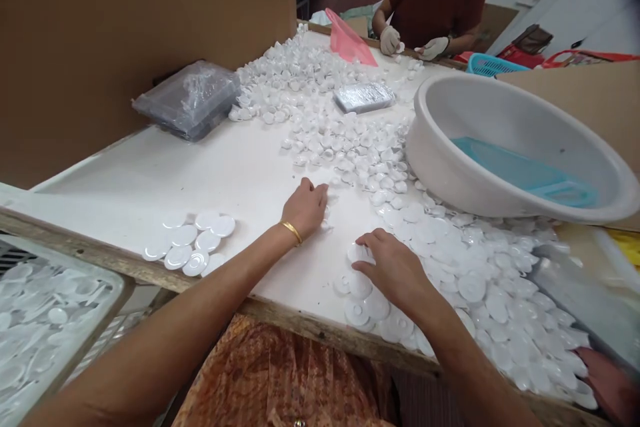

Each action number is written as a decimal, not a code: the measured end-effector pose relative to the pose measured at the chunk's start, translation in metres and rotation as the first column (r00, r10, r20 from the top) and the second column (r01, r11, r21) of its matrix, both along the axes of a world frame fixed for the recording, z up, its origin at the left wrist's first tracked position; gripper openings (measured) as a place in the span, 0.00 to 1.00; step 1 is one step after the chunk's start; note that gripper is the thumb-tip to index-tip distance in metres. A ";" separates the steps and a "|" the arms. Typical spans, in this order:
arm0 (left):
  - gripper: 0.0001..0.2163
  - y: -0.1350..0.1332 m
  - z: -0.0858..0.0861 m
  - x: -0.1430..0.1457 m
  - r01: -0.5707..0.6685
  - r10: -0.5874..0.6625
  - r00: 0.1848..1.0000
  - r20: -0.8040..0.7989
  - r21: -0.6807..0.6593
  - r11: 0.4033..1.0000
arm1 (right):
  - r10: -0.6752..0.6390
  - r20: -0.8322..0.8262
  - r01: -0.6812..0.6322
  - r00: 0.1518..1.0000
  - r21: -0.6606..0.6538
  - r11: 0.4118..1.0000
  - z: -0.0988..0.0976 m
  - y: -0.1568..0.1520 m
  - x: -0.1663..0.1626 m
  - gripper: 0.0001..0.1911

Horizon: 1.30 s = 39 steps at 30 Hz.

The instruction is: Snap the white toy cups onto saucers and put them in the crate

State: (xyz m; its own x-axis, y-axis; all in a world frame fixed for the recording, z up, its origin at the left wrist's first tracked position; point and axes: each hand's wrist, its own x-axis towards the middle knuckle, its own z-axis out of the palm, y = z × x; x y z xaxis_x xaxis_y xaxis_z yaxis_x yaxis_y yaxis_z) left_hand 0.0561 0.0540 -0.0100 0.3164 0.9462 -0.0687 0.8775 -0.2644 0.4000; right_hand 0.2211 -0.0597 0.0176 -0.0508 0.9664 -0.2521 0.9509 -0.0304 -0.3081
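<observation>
My left hand, with a gold bangle on the wrist, rests on the white table with its fingers curled down at the near edge of a heap of small white plastic caps. What the fingers grip is hidden. My right hand lies over a spread of flat white plastic discs, fingertips pinched on one disc. A neat group of several discs lies on the table to the left.
A large white basin with a blue piece inside sits tilted at the right. A grey plastic-wrapped bundle is at the back left. A tray of discs is below left. A person in white gloves works at the far end.
</observation>
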 end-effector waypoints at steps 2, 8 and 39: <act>0.19 -0.017 0.000 -0.001 -0.006 0.005 0.999 0.032 0.011 1.000 | -0.028 -0.021 0.029 0.999 0.023 0.999 -0.003 0.000 -0.002 0.09; 0.20 -0.047 -0.009 -0.026 -0.029 0.018 0.996 0.087 0.126 0.992 | -0.160 -0.273 0.164 0.949 -0.007 0.986 0.000 0.008 0.015 0.03; 0.10 -0.055 0.009 -0.030 0.040 0.077 0.924 0.374 -0.295 0.955 | -0.494 -0.827 0.371 0.269 -0.385 0.845 -0.041 0.036 -0.050 0.07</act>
State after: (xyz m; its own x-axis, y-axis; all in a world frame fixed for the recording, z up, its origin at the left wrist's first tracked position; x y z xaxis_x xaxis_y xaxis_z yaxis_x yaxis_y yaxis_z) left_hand 0.0257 -0.0008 -0.0010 0.3560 0.9079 -0.2215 0.6487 -0.0694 0.7579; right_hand 0.1710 -0.0237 -0.0235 0.1210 0.8930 -0.4334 -0.0297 -0.4332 -0.9008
